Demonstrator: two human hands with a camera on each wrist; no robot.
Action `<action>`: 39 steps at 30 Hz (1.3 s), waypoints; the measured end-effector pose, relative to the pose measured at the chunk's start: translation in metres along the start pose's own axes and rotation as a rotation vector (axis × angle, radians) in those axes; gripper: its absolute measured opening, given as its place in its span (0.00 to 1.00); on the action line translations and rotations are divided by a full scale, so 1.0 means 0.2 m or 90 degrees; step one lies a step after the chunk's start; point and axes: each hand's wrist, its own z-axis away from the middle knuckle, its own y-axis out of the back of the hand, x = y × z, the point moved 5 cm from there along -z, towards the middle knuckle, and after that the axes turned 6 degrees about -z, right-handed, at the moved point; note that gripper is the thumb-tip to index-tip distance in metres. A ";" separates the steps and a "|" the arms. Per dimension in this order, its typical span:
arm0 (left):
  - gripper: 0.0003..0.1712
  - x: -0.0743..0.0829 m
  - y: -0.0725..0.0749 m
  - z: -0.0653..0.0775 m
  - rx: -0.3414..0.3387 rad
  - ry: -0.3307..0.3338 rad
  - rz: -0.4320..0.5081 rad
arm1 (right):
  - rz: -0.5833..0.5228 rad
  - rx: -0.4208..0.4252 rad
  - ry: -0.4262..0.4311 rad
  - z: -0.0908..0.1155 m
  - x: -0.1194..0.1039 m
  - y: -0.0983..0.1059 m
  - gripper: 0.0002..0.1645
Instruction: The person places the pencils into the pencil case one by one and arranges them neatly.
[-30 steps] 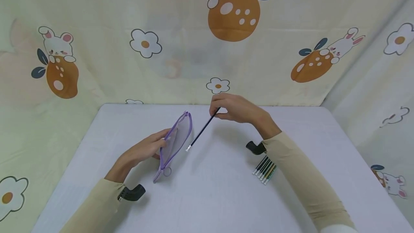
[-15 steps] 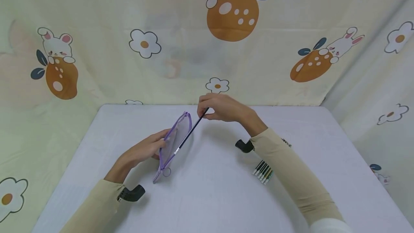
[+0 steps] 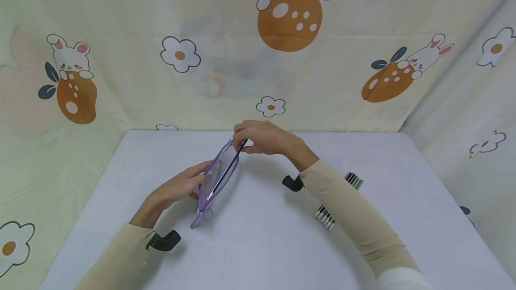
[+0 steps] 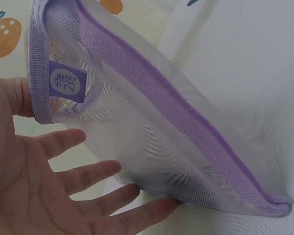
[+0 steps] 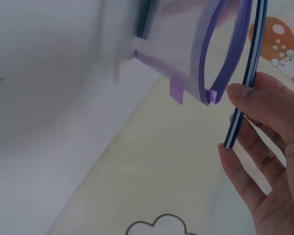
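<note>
My left hand [image 3: 179,187] holds up a translucent mesh zip pouch [image 4: 137,78] with purple edging, its mouth spread apart. The thumb is at the rim and the fingers reach along the outside, fairly straight in the left wrist view. My right hand [image 3: 264,138] pinches a dark blue striped pencil [image 3: 226,170] near one end, between thumb and fingers. That pencil slants down across the pouch's mouth, its white-tipped end low by the opening; whether this tip is inside I cannot tell. Dark sticks [image 5: 146,19] show at the pouch's lower part in the right wrist view.
Several dark and green pencils [image 3: 324,217] lie side by side on the white table [image 3: 258,254], partly hidden beneath my right forearm. Their other ends [image 3: 354,181] show beyond the sleeve. A patterned curtain [image 3: 225,57] hangs behind the table.
My right hand has moved left with the pencil, from beside the pouch to over its mouth. The left hand and pouch have stayed in place. More far ends of the lying pencils now show.
</note>
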 end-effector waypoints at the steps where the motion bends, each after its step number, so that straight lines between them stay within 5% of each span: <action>1: 0.38 0.00 0.00 0.00 -0.001 0.001 0.000 | 0.001 -0.005 0.002 -0.01 -0.01 -0.01 0.08; 13: 0.37 0.00 -0.02 0.01 -0.005 -0.005 0.006 | 0.009 -0.032 0.053 -0.04 -0.09 -0.08 0.10; 21: 0.38 0.01 0.00 0.01 -0.008 -0.020 -0.006 | 0.004 0.013 0.030 0.01 -0.03 -0.05 0.10; 30: 0.38 0.01 0.01 0.02 -0.012 -0.027 0.003 | 0.002 -0.035 0.009 0.03 -0.01 -0.07 0.13; 39: 0.38 0.00 0.01 0.01 -0.002 -0.024 -0.005 | -0.032 -0.020 -0.003 0.11 0.01 -0.04 0.13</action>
